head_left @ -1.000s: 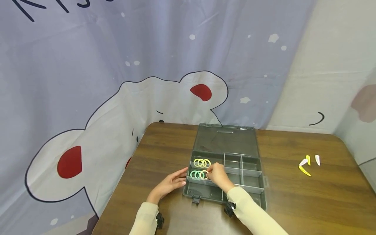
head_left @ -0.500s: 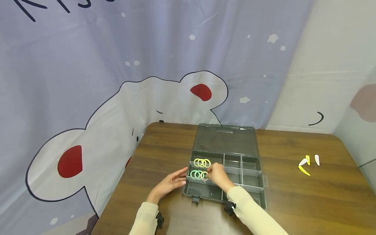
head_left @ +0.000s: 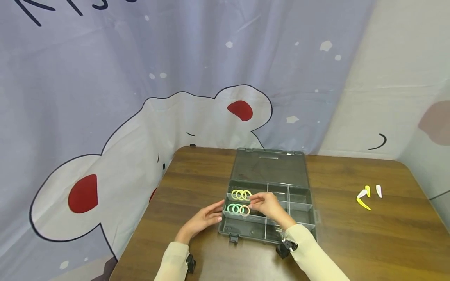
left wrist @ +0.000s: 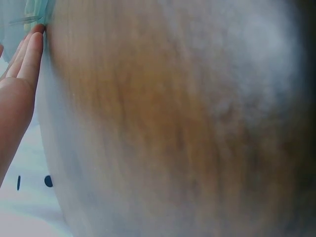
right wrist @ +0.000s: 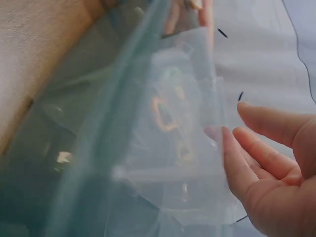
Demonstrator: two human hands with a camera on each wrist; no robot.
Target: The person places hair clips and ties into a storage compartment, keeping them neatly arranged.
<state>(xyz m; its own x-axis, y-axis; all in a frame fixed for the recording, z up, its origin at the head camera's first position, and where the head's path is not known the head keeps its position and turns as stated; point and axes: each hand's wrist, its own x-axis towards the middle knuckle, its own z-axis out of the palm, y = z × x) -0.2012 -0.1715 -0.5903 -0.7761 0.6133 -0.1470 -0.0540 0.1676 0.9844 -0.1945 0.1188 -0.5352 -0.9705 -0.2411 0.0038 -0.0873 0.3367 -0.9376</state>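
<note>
A grey translucent divided box (head_left: 242, 229) lies on the table with its lid (head_left: 270, 169) folded back. Several yellow rings (head_left: 241, 194) overlap in its back left compartment. In the compartment in front of it, green rings (head_left: 232, 208) lie beside a cream-peach ring (head_left: 245, 215). My left hand (head_left: 199, 221) rests its outstretched fingers against the box's left side. Over the middle row hovers my right hand (head_left: 270, 205), thumb and fingers parted just right of the cream-peach ring. The right wrist view shows that hand (right wrist: 281, 173) holding nothing, beside the box's see-through wall.
Yellow and white hair clips (head_left: 363, 203) lie on the table (head_left: 351, 242) to the right of the box. A patterned curtain (head_left: 197, 47) hangs behind the table. A latch (head_left: 233, 238) juts from the box's front edge.
My right hand has let go of the cream-peach ring and drawn back slightly right, its fingers spreading. The ring lies beside the green ones. My left hand has stayed in place.
</note>
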